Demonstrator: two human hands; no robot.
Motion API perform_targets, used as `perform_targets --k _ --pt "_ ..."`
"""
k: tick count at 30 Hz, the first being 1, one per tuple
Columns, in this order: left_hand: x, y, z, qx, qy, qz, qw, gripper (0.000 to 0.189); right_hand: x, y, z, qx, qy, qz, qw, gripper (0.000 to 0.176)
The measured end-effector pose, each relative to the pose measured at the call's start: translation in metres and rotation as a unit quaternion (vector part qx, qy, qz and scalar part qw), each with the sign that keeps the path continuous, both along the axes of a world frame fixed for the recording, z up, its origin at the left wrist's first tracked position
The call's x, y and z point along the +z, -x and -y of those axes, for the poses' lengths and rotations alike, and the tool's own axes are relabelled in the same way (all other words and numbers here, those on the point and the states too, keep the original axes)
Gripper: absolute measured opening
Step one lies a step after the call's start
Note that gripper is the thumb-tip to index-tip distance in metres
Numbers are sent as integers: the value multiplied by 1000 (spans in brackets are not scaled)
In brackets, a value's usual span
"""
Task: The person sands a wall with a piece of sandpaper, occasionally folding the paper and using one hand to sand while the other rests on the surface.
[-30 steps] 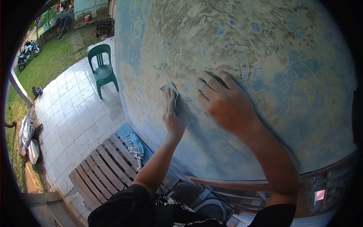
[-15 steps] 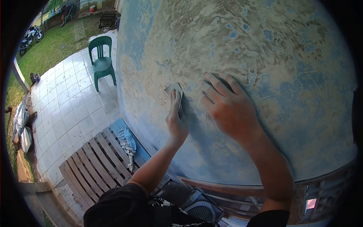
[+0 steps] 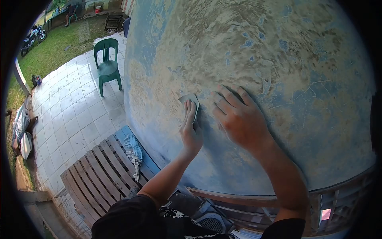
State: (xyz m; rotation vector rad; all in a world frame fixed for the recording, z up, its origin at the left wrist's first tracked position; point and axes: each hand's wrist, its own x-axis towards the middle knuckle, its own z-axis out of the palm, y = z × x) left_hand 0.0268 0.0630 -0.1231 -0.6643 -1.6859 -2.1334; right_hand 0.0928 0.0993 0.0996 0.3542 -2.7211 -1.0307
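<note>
My left hand (image 3: pixel 191 129) presses a folded piece of sandpaper (image 3: pixel 190 98) to the wall, its fingers together and lying over the sheet. The sheet's pale upper edge sticks out past the fingertips; the rest is hidden by the hand. To the right, my right hand (image 3: pixel 240 117) rests on the wall with fingers apart and nothing seen in it. The wall (image 3: pixel 215 51) is blue, with large beige, swirled patches, chipped spots and fine cracks.
A slatted wooden bench (image 3: pixel 93 177) stands low on the left, with a crumpled blue-and-white cloth (image 3: pixel 134 153) at its edge. Beyond is a green plastic chair (image 3: pixel 107 67) on white tiles. A wooden lattice frame (image 3: pixel 254 201) runs below the wall. A person (image 3: pixel 70 16) sits far off.
My left hand and the sandpaper have slid slightly down and right on the wall. My right hand stays at nearly the same spot on it. The view has shifted a little.
</note>
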Motion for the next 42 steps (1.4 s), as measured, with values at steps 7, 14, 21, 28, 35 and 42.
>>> perform_targets --k 7,14,21,28,35,42 --pt "-24 -4 11 -52 29 -76 995 58 -1 -3 1 11 3 -5 1000 19" --pt "-8 -11 -4 -20 -17 10 1000 56 -6 -2 -1 9 10 -9 1000 19" --pt "-22 -5 8 -63 35 -44 996 55 -8 -3 -1 13 -4 -11 1000 19" --pt "-4 -23 5 -46 8 -46 998 53 -8 -3 -2 18 14 -14 1000 19" --pt "-8 11 6 10 31 -39 999 46 -6 -4 0 14 9 -5 1000 20" --pt "-15 -39 11 -59 33 -96 993 58 -7 -4 -1 17 30 -11 999 19"
